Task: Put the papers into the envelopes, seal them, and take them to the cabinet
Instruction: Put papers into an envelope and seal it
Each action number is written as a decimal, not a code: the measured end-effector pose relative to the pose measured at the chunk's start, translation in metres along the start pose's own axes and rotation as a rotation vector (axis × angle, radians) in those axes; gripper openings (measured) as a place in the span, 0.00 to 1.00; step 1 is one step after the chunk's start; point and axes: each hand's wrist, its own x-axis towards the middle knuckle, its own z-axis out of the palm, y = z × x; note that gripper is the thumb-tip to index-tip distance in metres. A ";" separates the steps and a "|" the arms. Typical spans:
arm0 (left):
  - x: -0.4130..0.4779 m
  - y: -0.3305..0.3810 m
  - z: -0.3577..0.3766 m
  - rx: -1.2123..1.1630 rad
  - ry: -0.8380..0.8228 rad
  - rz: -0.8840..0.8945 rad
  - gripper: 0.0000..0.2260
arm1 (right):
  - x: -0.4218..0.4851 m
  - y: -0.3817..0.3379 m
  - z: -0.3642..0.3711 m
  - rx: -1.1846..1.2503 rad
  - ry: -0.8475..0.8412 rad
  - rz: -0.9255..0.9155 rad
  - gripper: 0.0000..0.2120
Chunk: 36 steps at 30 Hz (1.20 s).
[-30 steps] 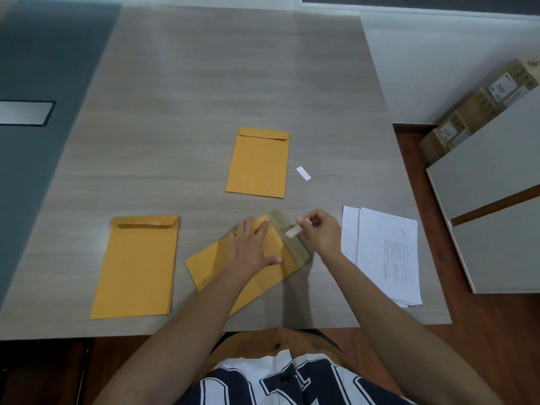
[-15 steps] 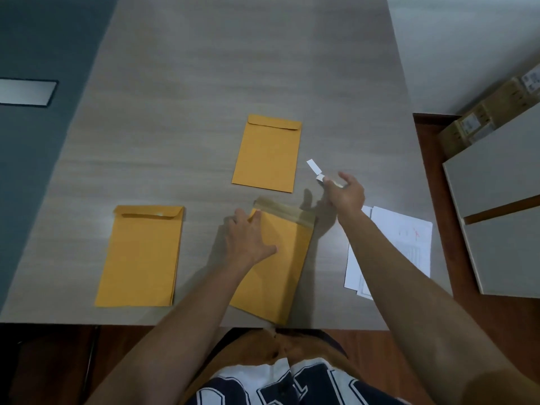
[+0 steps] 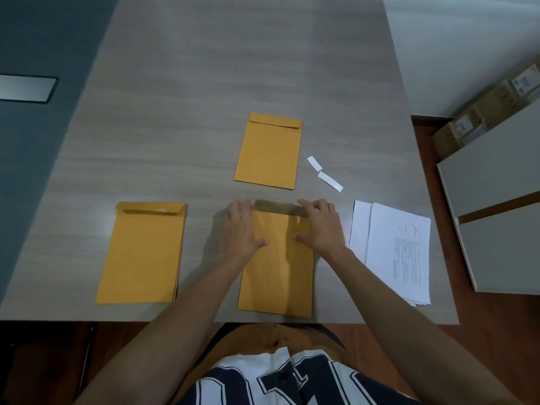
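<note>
A yellow-brown envelope [image 3: 277, 270] lies upright at the table's near edge, its open flap [image 3: 277, 206] showing a dark glue band at the far end. My left hand [image 3: 241, 230] rests on the envelope's upper left corner, fingers at the flap. My right hand [image 3: 320, 226] rests on its upper right corner, fingertips on the flap. A second envelope [image 3: 268, 152] with its flap down lies farther back. A stack of envelopes [image 3: 144, 252] lies to the left. White printed papers [image 3: 394, 249] are stacked to the right.
Two white peel-off strips [image 3: 329, 180] lie on the wooden table [image 3: 204, 83] beyond my right hand. A grey cabinet [image 3: 496, 211] stands on the right, with cardboard boxes [image 3: 491, 109] behind it. A dark floor lies to the left.
My right hand peeled a white strip off the flap, dropped it next to the other strip, and came back to the flap. The envelope turned from slanted to straight.
</note>
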 end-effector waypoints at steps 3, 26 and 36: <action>-0.004 -0.002 -0.002 0.144 0.010 0.202 0.45 | -0.012 -0.005 0.007 -0.070 0.078 -0.104 0.30; -0.013 -0.021 0.012 0.339 -0.130 0.454 0.25 | -0.034 -0.042 0.049 -0.220 -0.166 -0.197 0.29; -0.009 -0.031 0.012 0.443 -0.177 0.483 0.31 | -0.047 0.008 0.042 -0.242 -0.102 -0.202 0.31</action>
